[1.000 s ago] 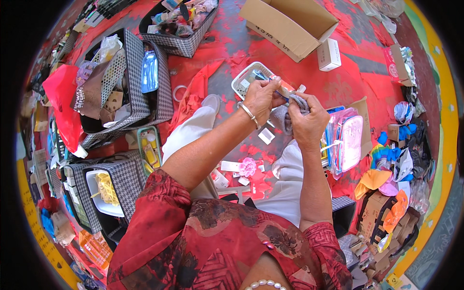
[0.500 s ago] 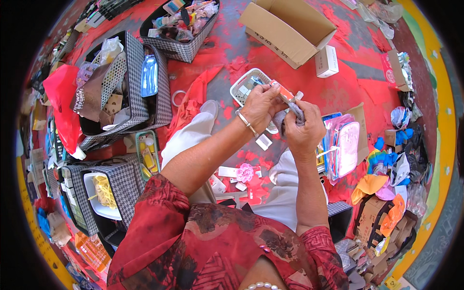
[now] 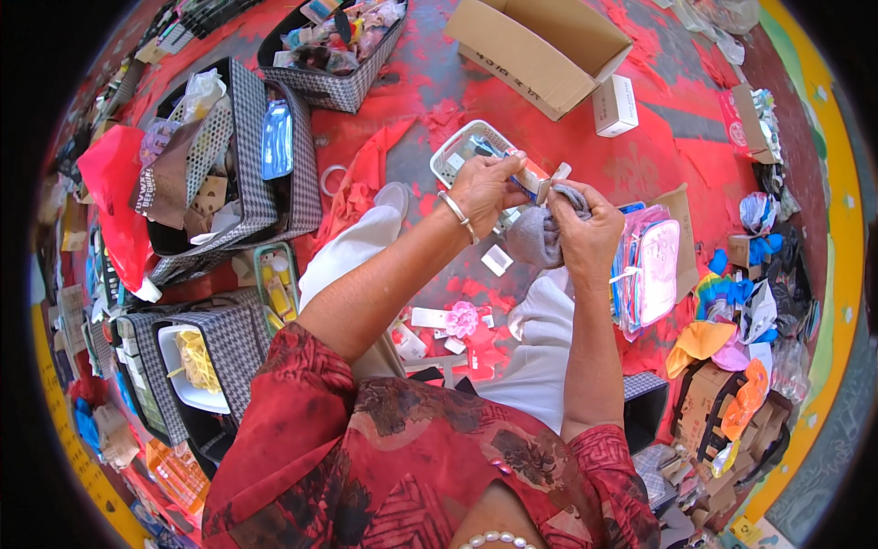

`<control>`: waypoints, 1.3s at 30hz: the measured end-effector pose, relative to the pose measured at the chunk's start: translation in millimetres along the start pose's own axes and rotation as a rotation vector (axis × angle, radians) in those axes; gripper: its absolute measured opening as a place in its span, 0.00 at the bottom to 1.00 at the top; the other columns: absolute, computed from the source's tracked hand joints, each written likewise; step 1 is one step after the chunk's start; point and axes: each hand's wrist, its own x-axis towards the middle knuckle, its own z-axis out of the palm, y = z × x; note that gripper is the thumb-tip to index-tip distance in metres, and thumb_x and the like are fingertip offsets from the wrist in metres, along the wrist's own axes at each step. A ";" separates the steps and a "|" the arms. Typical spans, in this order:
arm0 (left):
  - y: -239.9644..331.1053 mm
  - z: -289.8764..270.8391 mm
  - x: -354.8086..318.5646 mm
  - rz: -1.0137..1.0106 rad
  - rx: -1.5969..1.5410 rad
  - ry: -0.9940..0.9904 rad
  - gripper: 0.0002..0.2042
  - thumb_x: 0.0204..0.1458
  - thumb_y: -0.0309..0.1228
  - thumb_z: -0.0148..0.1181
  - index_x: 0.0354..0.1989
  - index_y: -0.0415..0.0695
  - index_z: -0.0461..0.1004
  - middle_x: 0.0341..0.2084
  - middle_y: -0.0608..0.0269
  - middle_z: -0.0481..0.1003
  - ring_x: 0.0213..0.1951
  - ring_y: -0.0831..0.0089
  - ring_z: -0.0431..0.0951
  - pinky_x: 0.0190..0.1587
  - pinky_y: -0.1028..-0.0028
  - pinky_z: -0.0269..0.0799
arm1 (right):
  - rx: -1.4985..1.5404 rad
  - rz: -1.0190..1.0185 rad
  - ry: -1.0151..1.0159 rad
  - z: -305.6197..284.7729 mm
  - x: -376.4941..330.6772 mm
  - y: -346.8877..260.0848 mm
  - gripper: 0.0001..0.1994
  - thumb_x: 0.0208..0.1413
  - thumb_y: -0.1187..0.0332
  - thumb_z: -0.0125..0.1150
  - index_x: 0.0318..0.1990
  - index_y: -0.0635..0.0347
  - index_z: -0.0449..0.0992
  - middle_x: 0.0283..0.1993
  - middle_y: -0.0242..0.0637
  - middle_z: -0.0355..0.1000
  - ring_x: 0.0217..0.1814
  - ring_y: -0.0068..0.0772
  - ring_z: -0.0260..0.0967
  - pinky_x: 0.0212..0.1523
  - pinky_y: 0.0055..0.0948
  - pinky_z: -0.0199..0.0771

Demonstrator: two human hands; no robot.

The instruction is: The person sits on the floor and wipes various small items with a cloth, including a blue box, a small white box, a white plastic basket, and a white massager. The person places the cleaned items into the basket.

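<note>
Left hand (image 3: 483, 188): closed in a pinch on a small carded packet (image 3: 529, 177), held up over the white tray (image 3: 455, 153); silver bangle (image 3: 455, 209) at the wrist.

Right hand (image 3: 585, 229): curled shut round a grey cloth (image 3: 540, 233), which hangs bunched below the fingers; thumb and forefinger meet the packet's near end.

Position: both hands touch at the packet, raised above the lap and the red floor (image 3: 658, 156), between the tray and the pink pouch (image 3: 651, 270).

Step in hand (a judgement): wiping or wrapping the packet with the cloth. Done well, the left pinch stays firm at the far end while the right works the cloth along it; the loose tail of cloth wants gathering so it does not drag over the tray.

Surroundings: open carton (image 3: 540, 50) beyond; small white box (image 3: 615, 104) beside it; checked bins (image 3: 265, 165) to the left; pink flower (image 3: 462, 319) on the floor between the knees.
</note>
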 end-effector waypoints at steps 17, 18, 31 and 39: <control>-26.3 9.4 4.0 0.368 0.391 0.428 0.19 0.44 0.31 0.63 0.34 0.38 0.57 0.27 0.62 0.64 0.29 0.77 0.70 0.25 0.77 0.74 | -0.430 -0.141 0.093 19.2 -4.8 4.6 0.13 0.41 0.74 0.53 0.37 0.64 0.72 0.32 0.50 0.73 0.33 0.47 0.73 0.36 0.37 0.71; -25.5 9.4 3.4 0.361 0.372 0.424 0.19 0.43 0.31 0.63 0.34 0.38 0.57 0.26 0.62 0.64 0.28 0.78 0.69 0.25 0.78 0.71 | -0.429 -0.157 0.089 21.2 -4.4 3.9 0.13 0.41 0.74 0.54 0.37 0.64 0.72 0.31 0.50 0.73 0.33 0.47 0.73 0.36 0.37 0.71; -26.0 -1.1 5.5 0.368 0.677 0.295 0.12 0.53 0.32 0.52 0.39 0.37 0.62 0.29 0.62 0.67 0.32 0.80 0.68 0.34 0.79 0.66 | -0.292 -0.111 0.144 18.3 5.5 12.6 0.10 0.39 0.73 0.53 0.32 0.64 0.74 0.24 0.51 0.71 0.28 0.48 0.71 0.32 0.37 0.69; -10.7 -0.5 1.1 0.010 0.245 0.083 0.12 0.54 0.35 0.47 0.40 0.38 0.64 0.31 0.60 0.70 0.31 0.74 0.72 0.30 0.75 0.71 | 0.103 0.109 -0.028 -1.3 8.3 6.1 0.08 0.40 0.76 0.55 0.31 0.67 0.76 0.20 0.31 0.69 0.21 0.15 0.63 0.23 0.18 0.62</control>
